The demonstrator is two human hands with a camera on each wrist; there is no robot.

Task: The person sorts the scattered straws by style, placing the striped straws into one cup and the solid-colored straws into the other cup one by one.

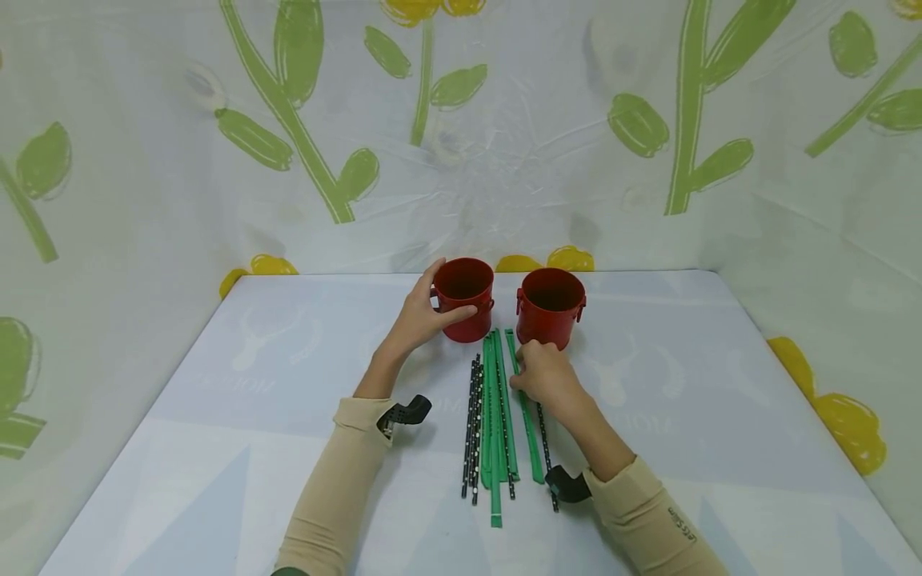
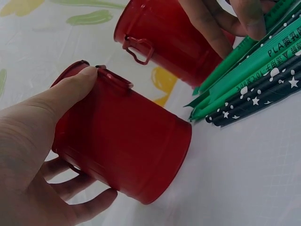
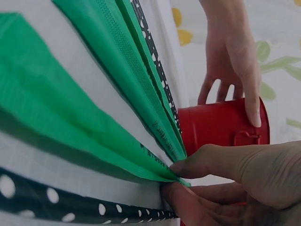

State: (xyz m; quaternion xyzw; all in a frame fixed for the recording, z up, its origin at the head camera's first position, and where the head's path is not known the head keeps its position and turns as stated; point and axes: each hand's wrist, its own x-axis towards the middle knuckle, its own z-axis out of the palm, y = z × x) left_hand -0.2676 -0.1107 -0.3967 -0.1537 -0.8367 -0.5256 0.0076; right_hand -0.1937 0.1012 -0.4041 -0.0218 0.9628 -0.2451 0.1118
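My left hand point(image 1: 421, 316) holds the left small red bucket point(image 1: 471, 326) upright on the table, thumb on its near side and fingers round the far side. In the right wrist view, thumb and forefinger of my right hand point(image 3: 211, 181) pinch one end of a green-wrapped straw point(image 3: 89, 127). That hand is just in front of the second red bucket point(image 1: 547, 316) and covers part of its base in the head view. A black straw with white dots point(image 1: 543, 440) lies beside the pinched one, its far end hidden under the right hand.
Left of the pinched straw lie several more green-wrapped straws point(image 1: 495, 448), with black patterned straws point(image 1: 471, 436) along their left side. Both buckets stand near the back edge of the white table point(image 1: 252, 448). A flower-printed sheet point(image 1: 504, 184) hangs behind and at the sides.
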